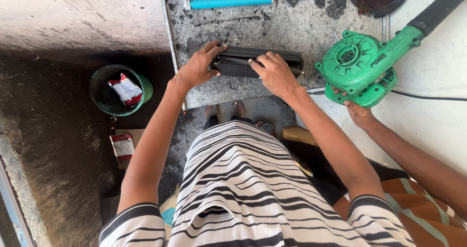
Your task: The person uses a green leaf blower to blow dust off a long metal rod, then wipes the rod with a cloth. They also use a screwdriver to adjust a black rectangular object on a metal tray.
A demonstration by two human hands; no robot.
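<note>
Gripping black toner cartridge at both ends: left hand clasps left end, right hand closed over middle-right. Cartridge lies on soot-stained grey tray. Blue roller beyond cartridge. Co-worker's hand holds green blower right of cartridge. Green bucket left.

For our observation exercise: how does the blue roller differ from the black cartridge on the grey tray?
The blue roller is a bright, slim, smooth cylinder; the black cartridge is dark, bulkier and ridged. The roller lies untouched at the tray's far edge; the cartridge sits mid-tray, gripped by the left hand and right hand. Both are long and lie crosswise on the tray.
</note>
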